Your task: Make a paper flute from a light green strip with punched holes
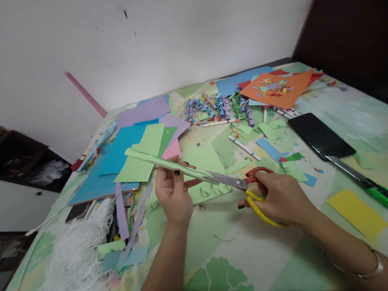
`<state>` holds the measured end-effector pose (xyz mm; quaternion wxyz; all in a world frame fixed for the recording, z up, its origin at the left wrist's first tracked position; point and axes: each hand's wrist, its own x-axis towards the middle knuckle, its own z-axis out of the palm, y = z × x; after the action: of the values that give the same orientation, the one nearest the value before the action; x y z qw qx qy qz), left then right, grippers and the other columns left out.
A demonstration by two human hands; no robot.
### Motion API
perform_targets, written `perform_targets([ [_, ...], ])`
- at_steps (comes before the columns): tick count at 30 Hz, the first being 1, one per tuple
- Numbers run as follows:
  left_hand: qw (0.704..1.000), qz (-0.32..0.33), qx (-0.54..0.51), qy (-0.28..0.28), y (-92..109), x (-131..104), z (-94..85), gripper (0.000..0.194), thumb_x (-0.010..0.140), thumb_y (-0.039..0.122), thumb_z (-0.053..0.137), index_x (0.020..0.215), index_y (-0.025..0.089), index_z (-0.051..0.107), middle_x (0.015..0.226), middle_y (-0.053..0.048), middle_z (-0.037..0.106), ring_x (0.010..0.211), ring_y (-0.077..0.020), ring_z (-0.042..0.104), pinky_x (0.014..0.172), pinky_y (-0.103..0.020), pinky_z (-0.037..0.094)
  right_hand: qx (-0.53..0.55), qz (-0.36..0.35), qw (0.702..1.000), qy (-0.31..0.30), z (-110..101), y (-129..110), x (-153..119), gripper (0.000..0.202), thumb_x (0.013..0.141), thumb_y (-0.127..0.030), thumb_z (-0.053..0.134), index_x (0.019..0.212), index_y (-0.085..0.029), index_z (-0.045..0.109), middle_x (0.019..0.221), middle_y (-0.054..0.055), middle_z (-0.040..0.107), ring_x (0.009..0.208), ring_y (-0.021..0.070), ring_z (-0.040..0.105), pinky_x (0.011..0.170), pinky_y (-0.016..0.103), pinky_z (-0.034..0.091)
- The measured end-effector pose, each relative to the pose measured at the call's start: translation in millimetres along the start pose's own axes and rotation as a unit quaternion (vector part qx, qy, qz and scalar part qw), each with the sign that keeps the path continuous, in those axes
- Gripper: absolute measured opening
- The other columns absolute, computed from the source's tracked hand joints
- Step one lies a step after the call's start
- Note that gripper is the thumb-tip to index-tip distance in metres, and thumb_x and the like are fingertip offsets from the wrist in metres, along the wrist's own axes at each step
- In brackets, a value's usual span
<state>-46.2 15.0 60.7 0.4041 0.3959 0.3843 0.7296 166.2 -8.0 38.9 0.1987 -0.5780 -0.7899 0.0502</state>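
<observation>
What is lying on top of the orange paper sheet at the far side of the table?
Small paper scraps, green, grey and yellow, lie scattered on the orange sheet. Blue paper and red paper stick out from beneath its edges; how far they run under it is covered.

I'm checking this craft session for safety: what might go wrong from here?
The scissors in the right hand point their blades at the left hand, whose fingers pinch the green paper strip close by; a nick seems possible. The strip is long and unsupported, so the cut may wander.
</observation>
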Motion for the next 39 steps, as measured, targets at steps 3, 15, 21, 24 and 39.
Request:
perform_targets([
  [3, 1.0, 0.006, 0.002, 0.01, 0.3, -0.4, 1.4, 0.023, 0.079, 0.029, 0.064, 0.098, 0.019, 0.057, 0.085, -0.001, 0.056, 0.075, -0.0126, 0.062, 0.052, -0.023, 0.059, -0.003, 0.003, 1.0, 0.004, -1.3, -1.6, 0.7, 0.041, 0.072, -0.06, 0.055, 0.074, -0.019, 0.056, 0.059, 0.002, 0.057, 0.055, 0.0199, 0.057, 0.05, 0.028, 0.034],
  [15, 1.0, 0.024, -0.011, 0.013, 0.9, 0.6, -0.2, 0.022, 0.079, 0.027, 0.064, 0.1, 0.02, 0.058, 0.085, 0.0, 0.056, 0.074, -0.0122, 0.062, 0.052, -0.023, 0.059, -0.011, 0.013, 1.0, 0.001, 0.6, -0.9, 0.4, 0.037, 0.073, -0.056, 0.053, 0.073, -0.019, 0.056, 0.058, 0.002, 0.058, 0.055, 0.0205, 0.058, 0.049, 0.028, 0.033],
  [21, 0.999, 0.03, -0.012, 0.017, 0.6, -0.6, 0.8, 0.022, 0.08, 0.027, 0.063, 0.1, 0.02, 0.057, 0.085, 0.0, 0.055, 0.073, -0.0115, 0.062, 0.053, -0.023, 0.059, -0.007, 0.013, 1.0, 0.015, 0.5, -0.7, 0.9, 0.04, 0.073, -0.059, 0.052, 0.071, -0.019, 0.057, 0.056, 0.002, 0.058, 0.052, 0.0199, 0.058, 0.048, 0.028, 0.031],
  [24, 0.999, 0.043, -0.006, 0.024, 1.2, -2.9, 2.8, 0.021, 0.08, 0.028, 0.063, 0.099, 0.02, 0.057, 0.087, -0.001, 0.054, 0.075, -0.0118, 0.061, 0.053, -0.024, 0.06, -0.005, 0.011, 1.0, 0.025, 1.6, 0.1, 0.5, 0.041, 0.074, -0.059, 0.052, 0.071, -0.019, 0.058, 0.053, 0.001, 0.057, 0.049, 0.0191, 0.056, 0.047, 0.028, 0.03],
  [39, 0.998, 0.043, 0.03, 0.024, 2.2, -3.6, 1.4, 0.024, 0.082, 0.028, 0.06, 0.105, 0.021, 0.058, 0.084, -0.001, 0.052, 0.074, -0.0126, 0.06, 0.052, -0.024, 0.059, -0.007, -0.002, 0.997, 0.08, 4.3, 4.0, -2.6, 0.051, 0.07, -0.068, 0.053, 0.058, -0.019, 0.058, 0.051, 0.003, 0.061, 0.047, 0.0183, 0.058, 0.048, 0.027, 0.032],
])
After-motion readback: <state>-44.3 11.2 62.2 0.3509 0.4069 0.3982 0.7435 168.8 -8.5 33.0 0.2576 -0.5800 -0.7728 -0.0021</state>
